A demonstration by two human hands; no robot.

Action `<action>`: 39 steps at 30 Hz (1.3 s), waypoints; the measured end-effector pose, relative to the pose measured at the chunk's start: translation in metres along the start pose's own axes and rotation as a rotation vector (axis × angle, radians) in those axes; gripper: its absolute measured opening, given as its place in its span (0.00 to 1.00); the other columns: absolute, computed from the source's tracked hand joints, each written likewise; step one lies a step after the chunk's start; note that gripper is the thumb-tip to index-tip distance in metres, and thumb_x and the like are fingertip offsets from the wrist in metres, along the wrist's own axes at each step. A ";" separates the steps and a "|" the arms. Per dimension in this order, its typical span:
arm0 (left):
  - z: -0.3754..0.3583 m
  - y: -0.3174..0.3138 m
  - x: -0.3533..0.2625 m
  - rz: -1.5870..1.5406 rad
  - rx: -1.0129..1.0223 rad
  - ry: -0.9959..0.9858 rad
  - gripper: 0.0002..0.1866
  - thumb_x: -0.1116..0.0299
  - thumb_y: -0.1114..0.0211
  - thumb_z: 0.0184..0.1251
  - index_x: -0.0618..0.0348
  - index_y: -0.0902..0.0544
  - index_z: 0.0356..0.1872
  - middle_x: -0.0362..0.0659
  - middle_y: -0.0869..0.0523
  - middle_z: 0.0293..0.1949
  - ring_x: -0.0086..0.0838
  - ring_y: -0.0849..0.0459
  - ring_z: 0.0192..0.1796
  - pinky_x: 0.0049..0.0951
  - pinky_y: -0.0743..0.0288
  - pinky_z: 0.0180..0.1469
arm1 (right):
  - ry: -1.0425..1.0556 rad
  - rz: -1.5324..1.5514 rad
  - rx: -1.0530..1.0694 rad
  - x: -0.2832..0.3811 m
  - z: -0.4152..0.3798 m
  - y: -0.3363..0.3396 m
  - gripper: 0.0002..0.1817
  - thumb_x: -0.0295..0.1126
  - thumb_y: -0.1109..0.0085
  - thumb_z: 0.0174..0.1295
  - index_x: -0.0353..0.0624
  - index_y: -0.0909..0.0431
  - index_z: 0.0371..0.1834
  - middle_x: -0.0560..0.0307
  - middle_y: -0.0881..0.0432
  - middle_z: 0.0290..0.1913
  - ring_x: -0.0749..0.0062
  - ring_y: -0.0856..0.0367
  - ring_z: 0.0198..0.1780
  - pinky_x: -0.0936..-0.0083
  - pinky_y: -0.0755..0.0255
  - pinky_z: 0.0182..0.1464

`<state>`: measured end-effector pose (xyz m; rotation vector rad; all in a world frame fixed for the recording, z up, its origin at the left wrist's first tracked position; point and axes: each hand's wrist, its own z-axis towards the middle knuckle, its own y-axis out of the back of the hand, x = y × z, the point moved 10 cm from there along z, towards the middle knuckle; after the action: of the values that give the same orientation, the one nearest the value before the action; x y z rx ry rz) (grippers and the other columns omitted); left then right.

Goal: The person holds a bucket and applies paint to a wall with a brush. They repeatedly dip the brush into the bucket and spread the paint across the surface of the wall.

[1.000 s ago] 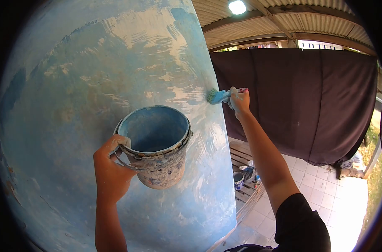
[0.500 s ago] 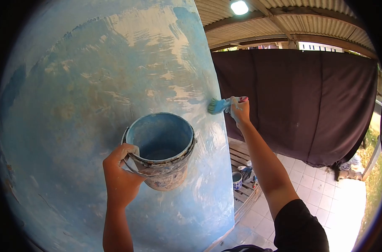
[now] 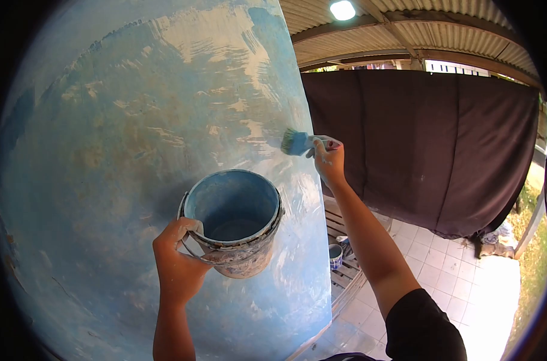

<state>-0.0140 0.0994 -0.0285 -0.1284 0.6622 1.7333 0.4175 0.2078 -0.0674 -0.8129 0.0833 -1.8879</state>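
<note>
Facing a streaky blue-and-white painted wall (image 3: pixel 105 210), with dark brown cloth (image 3: pixel 418 144) beyond its right edge; gripping a round, paint-crusted bucket (image 3: pixel 240 259), blue inside, by the left side of its rim in left hand (image 3: pixel 180 259), with thumb over the lip; holding it up before the wall's lower half; clasping a blue, pale-bristled brush (image 3: pixel 296 142) by its handle in right hand (image 3: pixel 329 159), with fingers closed narrow; pointing bristles left, just inside the wall's right edge; can't tell if touching.
</note>
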 end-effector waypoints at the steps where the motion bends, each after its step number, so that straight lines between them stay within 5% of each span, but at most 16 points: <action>1: -0.001 0.004 -0.002 0.019 0.014 -0.012 0.23 0.77 0.13 0.41 0.59 0.17 0.39 0.41 0.12 0.39 0.28 0.13 0.46 0.31 0.22 0.53 | -0.033 -0.284 -0.021 0.009 0.000 0.013 0.10 0.25 0.42 0.72 0.30 0.12 0.38 0.56 0.14 0.24 0.79 0.18 0.25 0.78 0.27 0.28; 4: 0.015 0.007 0.008 0.056 0.030 -0.044 0.23 0.77 0.13 0.41 0.59 0.17 0.39 0.41 0.12 0.40 0.28 0.13 0.46 0.31 0.22 0.53 | -0.050 -0.410 -0.052 0.015 0.025 0.009 0.11 0.24 0.42 0.71 0.29 0.12 0.36 0.56 0.15 0.23 0.80 0.18 0.25 0.78 0.27 0.28; 7: 0.010 0.010 0.006 0.081 0.025 -0.085 0.24 0.76 0.13 0.40 0.59 0.17 0.40 0.41 0.12 0.39 0.28 0.13 0.46 0.32 0.22 0.53 | 0.101 -0.153 0.095 0.057 0.023 -0.041 0.10 0.26 0.41 0.73 0.31 0.12 0.41 0.57 0.13 0.26 0.79 0.19 0.24 0.78 0.28 0.27; 9: 0.008 0.008 0.008 0.093 0.027 -0.099 0.25 0.75 0.12 0.40 0.58 0.17 0.40 0.41 0.12 0.39 0.28 0.13 0.46 0.33 0.22 0.52 | -0.175 0.155 0.217 0.085 0.002 -0.087 0.11 0.27 0.41 0.75 0.31 0.12 0.47 0.58 0.11 0.31 0.79 0.18 0.26 0.79 0.27 0.30; 15: 0.010 0.005 0.045 -0.030 -0.033 0.000 0.28 0.75 0.10 0.37 0.58 0.18 0.42 0.42 0.12 0.41 0.29 0.12 0.48 0.35 0.20 0.55 | 0.069 -0.060 0.147 0.022 0.000 -0.074 0.10 0.25 0.40 0.73 0.30 0.13 0.49 0.56 0.11 0.33 0.79 0.15 0.33 0.79 0.24 0.37; 20: -0.013 0.025 0.050 -0.064 -0.042 0.021 0.28 0.77 0.11 0.37 0.58 0.18 0.42 0.43 0.12 0.42 0.30 0.12 0.49 0.33 0.20 0.56 | 0.149 -0.603 -0.008 0.015 0.026 -0.005 0.10 0.31 0.39 0.66 0.36 0.13 0.38 0.39 0.12 0.32 0.43 0.11 0.35 0.59 0.20 0.38; 25: -0.026 0.025 0.055 -0.002 0.003 0.039 0.30 0.80 0.12 0.38 0.57 0.19 0.45 0.39 0.16 0.45 0.28 0.15 0.52 0.43 0.21 0.66 | 0.381 -0.605 0.207 0.092 -0.005 -0.116 0.10 0.30 0.38 0.66 0.35 0.13 0.42 0.36 0.14 0.34 0.39 0.13 0.37 0.59 0.21 0.41; 28: -0.034 0.022 0.063 -0.030 -0.005 0.029 0.34 0.80 0.11 0.36 0.58 0.20 0.48 0.39 0.16 0.47 0.29 0.16 0.54 0.43 0.22 0.66 | 0.359 -0.307 0.371 0.125 -0.023 -0.159 0.10 0.28 0.39 0.69 0.33 0.13 0.45 0.41 0.12 0.33 0.50 0.13 0.32 0.66 0.21 0.39; 31: -0.034 0.020 0.076 -0.076 -0.008 0.039 0.36 0.81 0.10 0.35 0.58 0.20 0.51 0.40 0.16 0.49 0.29 0.16 0.55 0.42 0.22 0.67 | 0.116 0.154 0.275 0.097 -0.007 -0.145 0.13 0.26 0.44 0.76 0.26 0.13 0.45 0.55 0.12 0.33 0.77 0.16 0.33 0.79 0.24 0.38; 38: -0.057 0.026 0.069 -0.160 0.005 0.040 0.34 0.80 0.10 0.36 0.59 0.20 0.48 0.39 0.17 0.46 0.27 0.17 0.53 0.39 0.23 0.65 | 0.034 -0.128 -0.014 -0.013 -0.027 -0.002 0.12 0.27 0.42 0.73 0.28 0.13 0.41 0.53 0.11 0.30 0.74 0.15 0.28 0.75 0.23 0.34; 39: -0.060 0.027 0.067 -0.166 0.008 0.039 0.34 0.80 0.10 0.36 0.59 0.20 0.48 0.39 0.17 0.46 0.27 0.17 0.53 0.39 0.23 0.65 | 0.025 -0.352 -0.047 -0.006 -0.024 0.005 0.12 0.28 0.41 0.72 0.29 0.13 0.38 0.51 0.11 0.28 0.71 0.14 0.27 0.73 0.24 0.33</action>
<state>-0.0732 0.1245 -0.0974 -0.2063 0.6685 1.5721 0.4091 0.2029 -0.0912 -0.8799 -0.0005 -2.2343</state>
